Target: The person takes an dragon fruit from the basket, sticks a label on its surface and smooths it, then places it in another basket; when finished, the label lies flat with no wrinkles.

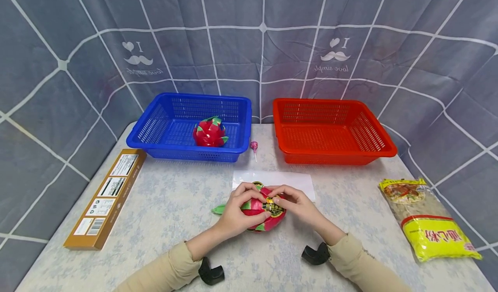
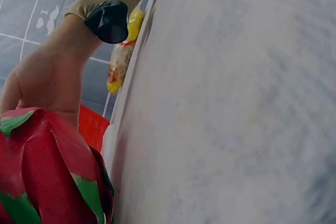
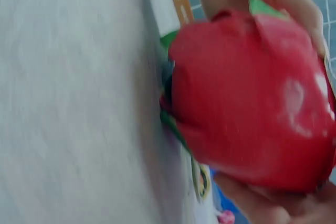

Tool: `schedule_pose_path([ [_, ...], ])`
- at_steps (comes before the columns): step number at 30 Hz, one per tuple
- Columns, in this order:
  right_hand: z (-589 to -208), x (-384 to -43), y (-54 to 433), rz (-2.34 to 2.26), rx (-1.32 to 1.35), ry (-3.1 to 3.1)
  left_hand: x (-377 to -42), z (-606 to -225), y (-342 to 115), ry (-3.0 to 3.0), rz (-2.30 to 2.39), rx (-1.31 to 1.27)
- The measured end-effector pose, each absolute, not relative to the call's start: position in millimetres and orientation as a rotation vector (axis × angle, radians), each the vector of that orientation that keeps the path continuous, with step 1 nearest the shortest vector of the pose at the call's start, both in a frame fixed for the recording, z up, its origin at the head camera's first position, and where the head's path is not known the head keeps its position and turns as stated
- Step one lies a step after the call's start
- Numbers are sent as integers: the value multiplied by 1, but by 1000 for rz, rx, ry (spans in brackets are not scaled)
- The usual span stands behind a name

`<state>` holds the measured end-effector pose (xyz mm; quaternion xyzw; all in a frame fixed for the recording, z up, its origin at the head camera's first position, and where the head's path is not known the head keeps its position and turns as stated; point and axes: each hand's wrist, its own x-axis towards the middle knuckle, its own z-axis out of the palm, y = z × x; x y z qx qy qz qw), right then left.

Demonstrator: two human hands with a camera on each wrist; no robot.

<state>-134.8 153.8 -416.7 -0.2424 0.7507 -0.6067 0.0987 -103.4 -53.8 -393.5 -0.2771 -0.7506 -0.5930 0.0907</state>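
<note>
A red dragon fruit [image 1: 254, 216] with green-tipped scales lies on the table between both hands. It bears a round black-and-gold label [image 1: 275, 210]. My left hand [image 1: 240, 207] grips the fruit from the left, its thumb reaching toward the label. From the right, my right hand [image 1: 297, 203] holds the fruit, with thumb and fingers bent at the label's upper edge. Both wrist views show the fruit close up, [image 2: 47, 171] in the left and red skin [image 3: 252, 103] in the right. Behind the hands lies a white sheet [image 1: 299, 181] with another round label [image 1: 257, 184].
A blue basket [image 1: 190, 151] at the back left contains another dragon fruit [image 1: 210, 133]. At the back right is a red basket [image 1: 334, 153], with a pink lollipop [image 1: 254, 147] between them. A long brown box [image 1: 105, 201] lies left, a yellow food bag [image 1: 429, 220] right.
</note>
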Motion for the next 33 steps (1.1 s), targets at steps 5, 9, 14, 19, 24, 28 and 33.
schedule_pose_path([
  [5, -414, -128, 148, -1875, -600, 2231, -101, -392, -53, -2255, -1745, -789],
  [9, -414, -125, 144, -1924, -586, 2211, -105, -402, -52, -2259, -1720, -783],
  [14, -416, -122, 141, -1969, -587, 2236, -115, -426, -52, -2271, -1674, -785],
  [19, -423, -122, 140, -2004, -607, 2308, -117, -433, -54, -2255, -1602, -866],
  [24, -424, -124, 146, -1967, -626, 2323, -117, -433, -54, -2246, -1554, -913],
  [28, -419, -126, 150, -1878, -635, 2264, -115, -424, -54, -2266, -1574, -889],
  [33, -421, -128, 156, -1810, -792, 2209, -115, -425, -55, -2320, -1567, -852],
])
